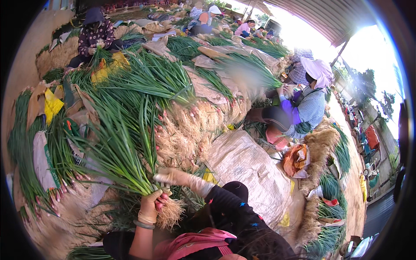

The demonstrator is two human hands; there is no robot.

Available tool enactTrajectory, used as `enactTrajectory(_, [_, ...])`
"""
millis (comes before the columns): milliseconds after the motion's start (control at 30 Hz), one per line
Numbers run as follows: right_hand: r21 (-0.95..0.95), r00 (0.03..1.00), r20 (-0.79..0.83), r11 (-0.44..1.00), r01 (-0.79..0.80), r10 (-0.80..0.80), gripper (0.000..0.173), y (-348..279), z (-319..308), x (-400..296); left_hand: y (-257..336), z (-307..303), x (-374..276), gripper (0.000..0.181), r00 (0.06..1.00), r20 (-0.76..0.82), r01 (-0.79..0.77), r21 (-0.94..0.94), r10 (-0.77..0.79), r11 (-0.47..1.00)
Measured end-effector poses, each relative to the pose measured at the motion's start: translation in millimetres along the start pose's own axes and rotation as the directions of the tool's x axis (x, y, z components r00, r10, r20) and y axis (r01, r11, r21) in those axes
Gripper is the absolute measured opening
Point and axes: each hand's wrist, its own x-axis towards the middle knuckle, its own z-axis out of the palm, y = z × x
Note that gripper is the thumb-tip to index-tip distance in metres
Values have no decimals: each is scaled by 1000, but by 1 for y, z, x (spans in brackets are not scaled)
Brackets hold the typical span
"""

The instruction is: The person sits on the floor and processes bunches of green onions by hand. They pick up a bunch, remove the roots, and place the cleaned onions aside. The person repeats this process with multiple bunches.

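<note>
My left hand [149, 205], in a thin glove with a bangle at the wrist, is closed around a bunch of green onions [130, 162] just above their reddish bulbs [160, 204]. The long leaves fan out up and to the left, and the pale roots [170, 213] hang to the right of the fist. Beside that grip, my gloved right hand [174, 177] is at the bases of the stems, blurred. Whether its fingers pinch a stalk cannot be made out. Behind the bunch lies a big pile of green onions [136, 78] with matted roots [182, 136] facing me.
A pale woven sheet [248, 165] covers the ground at right. A person in a pink hat [317, 73] sits beyond it with onions; another in dark dotted clothing [94, 35] works at back left. More bunches [55, 156] lie left, and a rooted row [320, 195] lies far right.
</note>
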Motion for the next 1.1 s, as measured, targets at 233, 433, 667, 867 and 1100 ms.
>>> enactTrajectory(233, [-810,844,-358,583,-67,-400,36,14,38,13,-9,-14,-2,17,992,-123,37,46,-32,998])
enactTrajectory(433, [-932,844,-37,286,-222,536,49,61,-30,0,8,-31,-28,22,998,-56,27,-16,-28,1000])
enactTrajectory(667, [110,996,42,991,73,-78,43,6,65,-24,7,-43,-29,16,1000,28,17,-268,-10,963])
enactTrajectory(867, [-727,952,305,650,220,19,32,-14,28,-8,55,-27,-54,19,894,235,-295,-329,380,897])
enactTrajectory(1100, [-839,837,-517,301,-453,-183,33,-42,-61,86,35,-42,-14,36,961,-248,-182,-220,126,958])
